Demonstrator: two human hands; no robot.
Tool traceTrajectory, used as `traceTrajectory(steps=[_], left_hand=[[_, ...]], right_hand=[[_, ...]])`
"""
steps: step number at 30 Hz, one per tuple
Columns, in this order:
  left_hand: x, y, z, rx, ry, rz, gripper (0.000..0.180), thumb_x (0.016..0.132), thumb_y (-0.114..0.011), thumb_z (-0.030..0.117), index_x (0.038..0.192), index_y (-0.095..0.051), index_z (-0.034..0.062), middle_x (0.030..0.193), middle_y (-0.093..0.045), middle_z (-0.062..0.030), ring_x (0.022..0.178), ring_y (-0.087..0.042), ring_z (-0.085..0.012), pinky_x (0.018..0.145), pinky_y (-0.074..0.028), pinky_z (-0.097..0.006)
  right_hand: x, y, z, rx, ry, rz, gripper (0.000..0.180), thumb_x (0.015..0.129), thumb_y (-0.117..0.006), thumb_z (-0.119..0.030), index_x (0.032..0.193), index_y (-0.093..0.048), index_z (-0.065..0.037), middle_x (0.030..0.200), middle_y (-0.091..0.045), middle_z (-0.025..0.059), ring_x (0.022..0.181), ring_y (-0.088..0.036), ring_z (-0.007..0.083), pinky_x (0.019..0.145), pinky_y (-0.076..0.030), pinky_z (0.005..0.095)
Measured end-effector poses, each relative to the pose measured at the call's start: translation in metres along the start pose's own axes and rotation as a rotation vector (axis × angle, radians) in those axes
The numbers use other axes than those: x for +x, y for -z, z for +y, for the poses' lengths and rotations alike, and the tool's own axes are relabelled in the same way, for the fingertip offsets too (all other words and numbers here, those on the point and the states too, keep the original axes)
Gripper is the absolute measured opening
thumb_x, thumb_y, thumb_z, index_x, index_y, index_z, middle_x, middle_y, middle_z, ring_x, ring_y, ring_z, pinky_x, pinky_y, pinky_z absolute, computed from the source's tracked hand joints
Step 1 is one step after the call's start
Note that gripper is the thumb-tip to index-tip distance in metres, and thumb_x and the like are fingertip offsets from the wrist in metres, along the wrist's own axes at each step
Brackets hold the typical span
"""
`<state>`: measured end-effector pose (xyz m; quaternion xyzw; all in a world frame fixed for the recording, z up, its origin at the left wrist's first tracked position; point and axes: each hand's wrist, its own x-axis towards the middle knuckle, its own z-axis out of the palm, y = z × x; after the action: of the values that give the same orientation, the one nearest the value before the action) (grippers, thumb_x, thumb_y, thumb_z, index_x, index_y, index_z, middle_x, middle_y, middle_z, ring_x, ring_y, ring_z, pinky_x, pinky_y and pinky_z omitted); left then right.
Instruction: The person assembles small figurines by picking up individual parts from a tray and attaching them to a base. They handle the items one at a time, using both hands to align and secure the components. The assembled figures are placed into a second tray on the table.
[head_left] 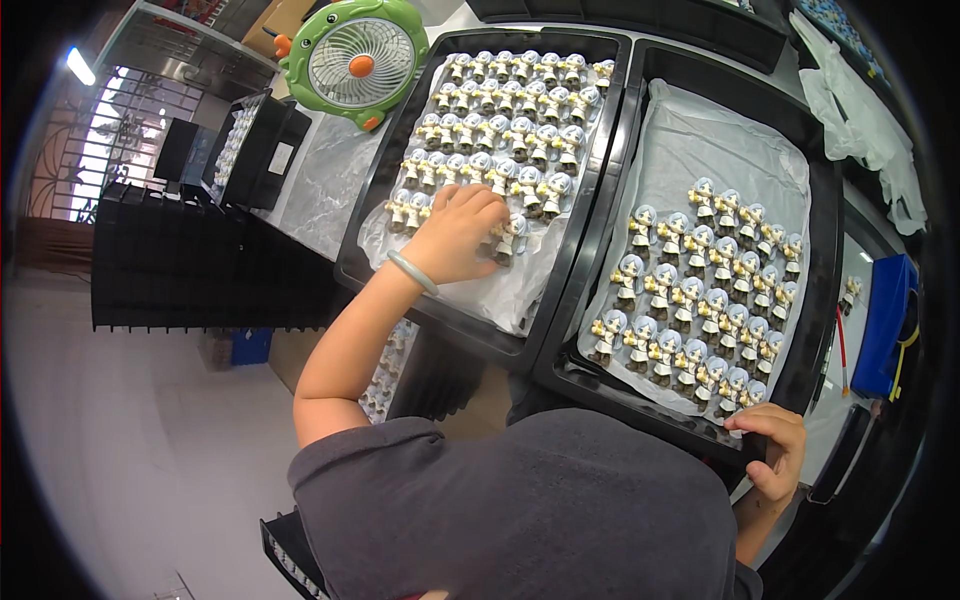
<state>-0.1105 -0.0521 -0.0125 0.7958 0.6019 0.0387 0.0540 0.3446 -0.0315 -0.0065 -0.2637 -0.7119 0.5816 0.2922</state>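
Over the near rows of the left tray (440,322), the left hand (460,235) is held with fingers curled among small figurines (497,125); whether one is clasped cannot be told. One figurine is seen standing or lying just beside its thumb. The right hand (780,450) is placed at the near corner of the right tray (823,215), its grip unclear. Beyond, a green fan (362,65) is seen.
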Motion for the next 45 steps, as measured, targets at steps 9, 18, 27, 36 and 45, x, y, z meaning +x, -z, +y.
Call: traceTrajectory(steps=[9,18,27,36,45], left_hand=[[0.063,-0.019,-0.008,0.151,0.202,-0.009,0.059,0.060,-0.074,0.032,0.109,-0.055,0.0071,0.107,-0.055,-0.0069,0.107,-0.046,-0.0255,0.090,-0.033,-0.040],[0.064,0.000,-0.012,-0.056,0.185,-0.142,0.067,0.059,-0.073,0.020,0.122,-0.049,0.0144,0.115,-0.051,-0.0075,0.114,-0.042,-0.0277,0.094,-0.030,-0.041],[0.079,-0.008,0.016,0.167,-0.062,0.002,0.055,0.057,-0.071,0.015,0.109,-0.054,0.0090,0.114,-0.051,-0.0073,0.116,-0.041,-0.0287,0.100,-0.026,-0.043],[0.187,0.010,0.090,-0.175,-0.311,0.208,0.026,0.075,-0.057,0.008,0.100,-0.059,0.0037,0.097,-0.062,-0.0155,0.094,-0.057,-0.0351,0.085,-0.044,-0.041],[0.257,-0.047,0.088,-0.130,-0.067,-0.308,0.034,0.086,-0.056,0.026,0.112,-0.053,0.0048,0.101,-0.062,-0.0198,0.093,-0.061,-0.0340,0.080,-0.047,-0.041]], right_hand=[[-0.003,0.001,0.002,-0.038,-0.003,0.000,0.051,0.070,-0.065,-0.039,0.095,-0.065,0.005,0.085,-0.068,0.0170,0.077,-0.065,0.0275,0.071,-0.049,0.0331],[-0.001,0.005,0.003,-0.039,0.041,-0.049,0.048,0.066,-0.066,-0.032,0.097,-0.065,0.005,0.088,-0.068,0.0172,0.079,-0.066,0.0293,0.073,-0.049,0.0340],[-0.001,0.008,0.005,-0.028,0.061,-0.071,0.049,0.061,-0.065,-0.025,0.100,-0.065,0.003,0.090,-0.068,0.0162,0.079,-0.065,0.0294,0.073,-0.049,0.0338],[-0.001,0.009,0.004,-0.058,0.058,-0.050,0.046,0.061,-0.065,-0.018,0.103,-0.065,0.001,0.093,-0.067,0.0159,0.082,-0.065,0.0292,0.075,-0.049,0.0334],[-0.002,0.005,0.002,-0.153,0.052,-0.002,0.043,0.064,-0.067,-0.021,0.103,-0.066,-0.002,0.092,-0.067,0.0139,0.082,-0.064,0.0289,0.074,-0.048,0.0337]])
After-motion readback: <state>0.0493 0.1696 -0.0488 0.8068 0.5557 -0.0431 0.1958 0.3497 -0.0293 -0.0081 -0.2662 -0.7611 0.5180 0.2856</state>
